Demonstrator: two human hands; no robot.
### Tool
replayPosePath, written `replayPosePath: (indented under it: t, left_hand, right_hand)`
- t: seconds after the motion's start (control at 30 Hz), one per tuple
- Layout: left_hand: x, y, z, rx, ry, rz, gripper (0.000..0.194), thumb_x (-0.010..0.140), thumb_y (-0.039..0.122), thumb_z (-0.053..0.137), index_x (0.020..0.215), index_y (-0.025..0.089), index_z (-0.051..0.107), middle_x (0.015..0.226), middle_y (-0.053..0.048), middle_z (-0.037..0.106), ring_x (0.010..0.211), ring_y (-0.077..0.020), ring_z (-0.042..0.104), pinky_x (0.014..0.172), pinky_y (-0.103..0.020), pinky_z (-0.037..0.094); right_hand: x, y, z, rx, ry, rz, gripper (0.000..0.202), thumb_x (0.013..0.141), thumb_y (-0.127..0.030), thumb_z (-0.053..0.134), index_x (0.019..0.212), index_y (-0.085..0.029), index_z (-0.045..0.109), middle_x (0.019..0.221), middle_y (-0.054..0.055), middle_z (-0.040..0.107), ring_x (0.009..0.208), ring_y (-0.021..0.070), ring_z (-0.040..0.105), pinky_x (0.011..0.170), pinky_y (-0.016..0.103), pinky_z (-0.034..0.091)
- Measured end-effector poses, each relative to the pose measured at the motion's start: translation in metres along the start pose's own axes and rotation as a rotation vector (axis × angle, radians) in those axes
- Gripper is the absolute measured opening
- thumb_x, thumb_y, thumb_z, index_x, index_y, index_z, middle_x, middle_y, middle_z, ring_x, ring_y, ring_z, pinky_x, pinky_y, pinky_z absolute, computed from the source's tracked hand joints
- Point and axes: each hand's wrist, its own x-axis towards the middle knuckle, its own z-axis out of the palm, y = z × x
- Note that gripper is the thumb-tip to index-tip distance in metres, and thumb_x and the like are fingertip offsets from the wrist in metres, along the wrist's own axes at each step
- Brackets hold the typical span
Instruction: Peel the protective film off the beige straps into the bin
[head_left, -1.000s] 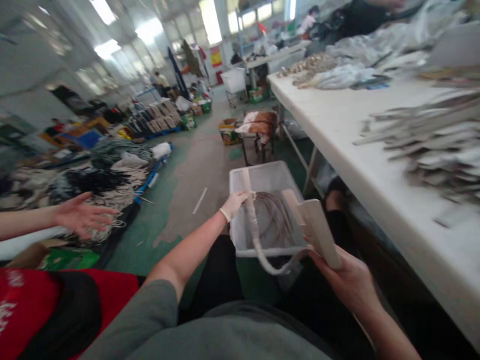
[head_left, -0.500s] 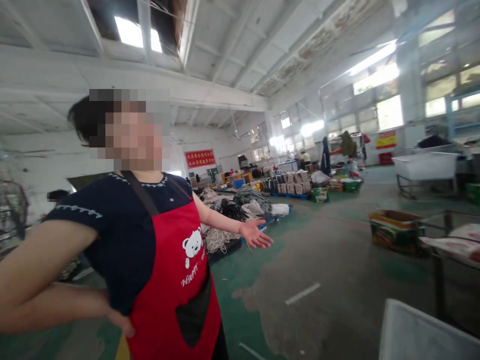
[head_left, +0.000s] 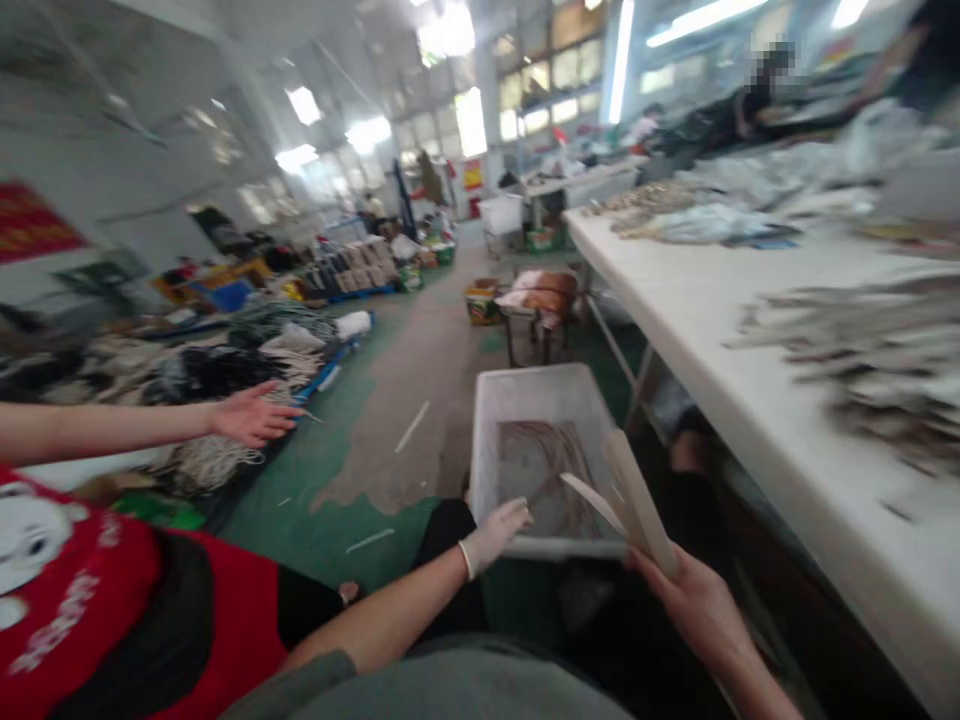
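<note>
My left hand (head_left: 495, 538), in a whitish glove, is at the near left rim of a white plastic bin (head_left: 480, 410). Its fingers look curled together; blur hides whether anything is between them. Long brown strips (head_left: 559, 450) lie loosely inside the bin. To the right, my bare right hand (head_left: 694, 605) is closed around a few flat beige strips (head_left: 641, 505). They point up and away over the bin's right side, and one curves off to the left.
A person in a red apron (head_left: 232, 600) stands close on my left, one open hand (head_left: 255, 415) stretched out. At right runs a long white table (head_left: 705, 310) with piled greyish strips (head_left: 892, 350). Bundles of cord lie on the floor at left. A loaded stand (head_left: 536, 295) is beyond the bin.
My view has swung right and down, bringing the bin, the long table and both my hands into sight. The person's hand is still outstretched, now further left in view.
</note>
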Motion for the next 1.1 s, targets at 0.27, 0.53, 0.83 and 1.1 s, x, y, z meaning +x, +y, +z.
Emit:
replayPosePath:
  t: [0.27, 0.53, 0.83, 1.1]
  left_hand:
    - [-0.006, 0.062, 0.085, -0.496, -0.195, -0.013, 0.054, 0.076, 0.053, 0.072, 0.115, 0.016, 0.065, 0.098, -0.010, 0.072, 0.089, -0.0217, 0.068, 0.081, -0.032, 0.051]
    - [-0.023, 0.079, 0.095, -0.413, -0.088, 0.045, 0.044, 0.055, 0.042, 0.089, 0.084, 0.015, 0.070, 0.078, -0.002, 0.071, 0.070, -0.0131, 0.064, 0.066, -0.021, 0.050]
    - [-0.012, 0.084, 0.087, -0.264, 0.050, 0.019, 0.054, 0.037, 0.042, 0.091, 0.077, 0.013, 0.072, 0.068, -0.001, 0.069, 0.063, -0.0145, 0.063, 0.060, -0.020, 0.054]
    - [-0.014, 0.065, 0.089, -0.074, 0.148, 0.112, 0.038, 0.052, 0.047, 0.083, 0.078, 0.022, 0.072, 0.080, -0.005, 0.074, 0.083, -0.0325, 0.071, 0.076, -0.040, 0.061]
  right_hand:
    - [-0.057, -0.025, -0.015, 0.227, -0.093, 0.162, 0.039, 0.086, -0.048, 0.053, 0.067, -0.017, 0.068, 0.066, 0.004, 0.067, 0.058, 0.0169, 0.057, 0.054, 0.024, 0.042]
    - [-0.064, -0.027, -0.005, 0.215, -0.051, 0.212, 0.036, 0.088, -0.046, 0.053, 0.072, -0.017, 0.069, 0.058, 0.000, 0.060, 0.052, 0.0132, 0.053, 0.050, 0.021, 0.035]
    - [-0.050, -0.030, 0.001, -0.024, 0.079, 0.175, 0.031, 0.091, -0.035, 0.052, 0.072, -0.017, 0.069, 0.064, -0.001, 0.064, 0.058, 0.0122, 0.052, 0.052, 0.021, 0.030]
    - [-0.034, -0.038, -0.001, -0.046, -0.095, 0.164, 0.023, 0.085, -0.035, 0.057, 0.073, -0.020, 0.071, 0.064, -0.001, 0.067, 0.061, 0.0133, 0.062, 0.050, 0.017, 0.033]
